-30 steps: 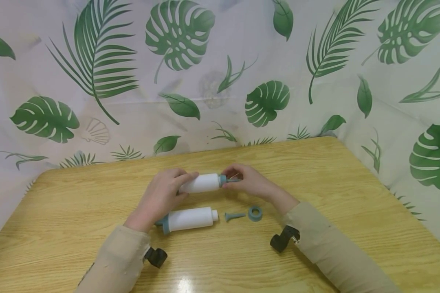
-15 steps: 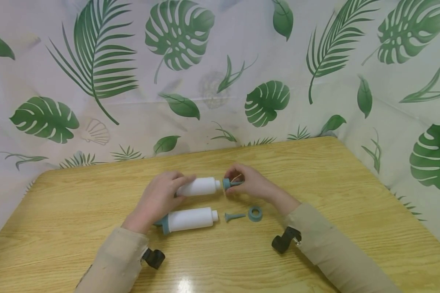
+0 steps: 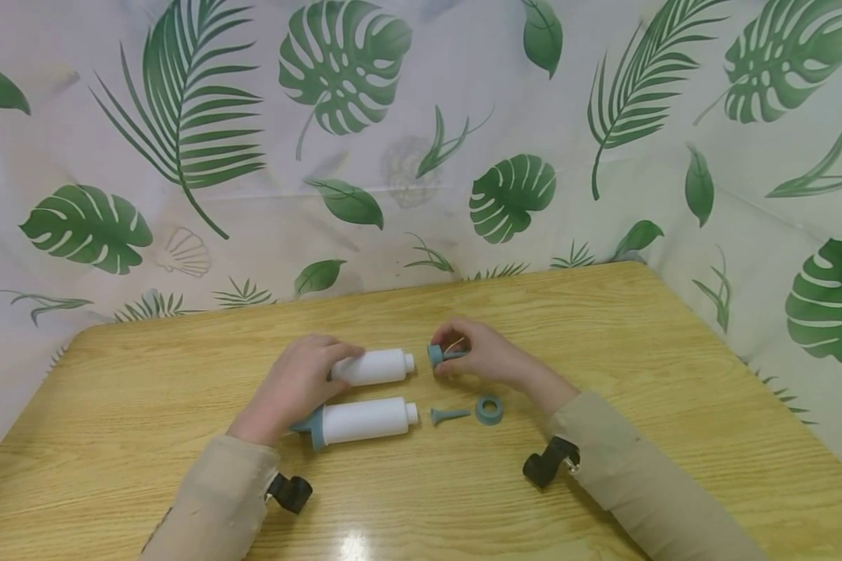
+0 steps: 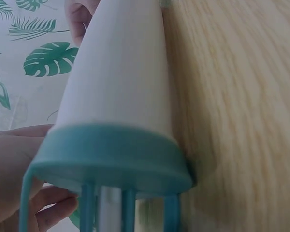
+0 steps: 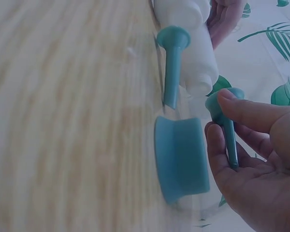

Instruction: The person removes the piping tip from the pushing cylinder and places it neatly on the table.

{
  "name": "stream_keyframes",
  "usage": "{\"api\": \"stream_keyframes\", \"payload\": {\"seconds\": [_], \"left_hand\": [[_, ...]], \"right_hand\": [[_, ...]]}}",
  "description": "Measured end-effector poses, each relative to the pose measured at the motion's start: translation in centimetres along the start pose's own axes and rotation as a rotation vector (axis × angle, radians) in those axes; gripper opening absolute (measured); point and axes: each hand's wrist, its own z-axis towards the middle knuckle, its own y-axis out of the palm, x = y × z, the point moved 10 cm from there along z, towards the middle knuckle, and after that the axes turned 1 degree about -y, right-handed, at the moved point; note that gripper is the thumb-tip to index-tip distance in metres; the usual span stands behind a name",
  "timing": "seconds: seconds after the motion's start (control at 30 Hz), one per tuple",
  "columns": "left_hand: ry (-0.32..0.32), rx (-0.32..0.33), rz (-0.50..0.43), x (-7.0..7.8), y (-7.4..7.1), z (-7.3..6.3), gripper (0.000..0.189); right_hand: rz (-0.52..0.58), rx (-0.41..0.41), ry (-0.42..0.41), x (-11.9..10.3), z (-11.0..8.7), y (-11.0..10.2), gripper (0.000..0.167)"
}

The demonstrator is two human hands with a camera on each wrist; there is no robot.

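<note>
In the head view my left hand grips the rear end of a white plastic tube with a narrow neck. My right hand pinches a teal nozzle piece, held just off the neck. The right wrist view shows its long tapered stem between thumb and fingers. A second white tube lies closer to me, its teal collar and several teal struts large in the left wrist view. To the right of its neck lie a loose teal nozzle and a teal ring.
All parts are on a wood-grain table. A white cloth with green leaves hangs behind it and along the right side. Each sleeve carries a small black wrist mount.
The teal nozzle piece has come off the far tube's neck. My left hand has moved the tube down and left towards me; my right hand keeps the nozzle piece and has shifted slightly right.
</note>
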Motion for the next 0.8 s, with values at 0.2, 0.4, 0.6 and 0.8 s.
{"api": "stream_keyframes", "payload": {"seconds": [0.2,0.4,0.6,0.8], "left_hand": [[-0.037,-0.03,-0.022,-0.5,0.2,-0.1,0.042],[-0.019,0.0,-0.039,-0.1,-0.2,0.0,0.043],[0.076,0.091,-0.098,2.0,-1.1,0.4,0.039],[0.138,0.116,-0.211,4.4,-1.0,0.8,0.037]], "right_hand": [[-0.012,-0.012,0.014,0.2,0.0,0.1,0.035],[-0.01,-0.013,0.032,0.3,-0.1,0.2,0.035],[-0.015,-0.029,0.002,-1.1,-0.4,0.6,0.038],[0.004,-0.052,-0.039,-2.2,-0.3,1.5,0.035]]}}
